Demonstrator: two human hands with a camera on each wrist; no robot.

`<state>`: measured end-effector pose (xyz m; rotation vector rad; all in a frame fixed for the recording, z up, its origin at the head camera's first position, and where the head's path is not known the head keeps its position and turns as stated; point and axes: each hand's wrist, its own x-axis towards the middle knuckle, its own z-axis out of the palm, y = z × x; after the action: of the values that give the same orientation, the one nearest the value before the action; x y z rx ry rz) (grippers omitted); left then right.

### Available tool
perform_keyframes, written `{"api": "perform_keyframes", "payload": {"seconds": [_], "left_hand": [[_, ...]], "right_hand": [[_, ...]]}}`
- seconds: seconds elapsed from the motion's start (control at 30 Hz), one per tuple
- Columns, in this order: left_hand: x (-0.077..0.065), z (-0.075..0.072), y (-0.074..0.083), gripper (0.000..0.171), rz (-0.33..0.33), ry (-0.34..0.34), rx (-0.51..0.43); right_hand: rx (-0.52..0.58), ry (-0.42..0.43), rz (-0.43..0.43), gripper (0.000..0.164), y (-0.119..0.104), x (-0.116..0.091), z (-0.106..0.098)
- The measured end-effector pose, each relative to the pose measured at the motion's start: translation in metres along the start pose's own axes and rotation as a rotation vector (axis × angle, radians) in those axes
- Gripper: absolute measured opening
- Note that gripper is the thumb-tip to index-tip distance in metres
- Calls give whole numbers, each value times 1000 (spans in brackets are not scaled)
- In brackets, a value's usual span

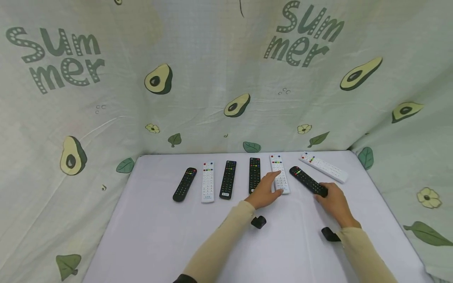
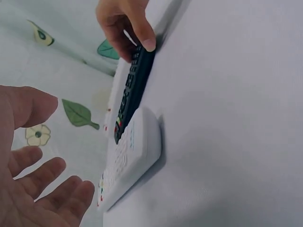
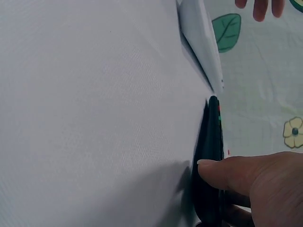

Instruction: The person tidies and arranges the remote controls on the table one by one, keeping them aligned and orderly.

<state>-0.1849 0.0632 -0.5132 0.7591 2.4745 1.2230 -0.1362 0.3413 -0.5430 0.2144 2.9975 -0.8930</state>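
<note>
My right hand (image 1: 335,200) grips the near end of a black remote control (image 1: 304,179), thumb along one side and fingers on the other. In the right wrist view, that thumb (image 3: 232,174) presses the side of the black remote (image 3: 208,142), which lies at or just above the cloth. My left hand (image 1: 264,192) hovers by a white remote control (image 1: 282,181), thumb and fingers spread. The left wrist view has the left hand (image 2: 35,184) apart from the white remote (image 2: 135,158), holding nothing. Beyond it, the right hand (image 2: 125,19) is on the black remote.
Left of my hands lie a black remote (image 1: 254,171) partly behind the left hand, another black one (image 1: 228,179), a white one (image 1: 207,181) and a slanted black one (image 1: 185,184). A white remote (image 1: 323,167) lies aslant at the back right. Printed cloth (image 1: 198,118) hangs behind the white-covered table (image 1: 152,232).
</note>
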Motion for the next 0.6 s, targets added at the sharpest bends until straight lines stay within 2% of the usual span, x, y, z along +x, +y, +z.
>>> {"api": "perform_keyframes", "payload": {"seconds": [0.23,0.6], "left_hand": [[6,16,6,66,-44,-6,-175],[9,37,13,66,-81,-66,-265]], "right_hand": [[-12,1,16,58,3,-9,0],[-10,-19,85,59,7,-28,-5]]}}
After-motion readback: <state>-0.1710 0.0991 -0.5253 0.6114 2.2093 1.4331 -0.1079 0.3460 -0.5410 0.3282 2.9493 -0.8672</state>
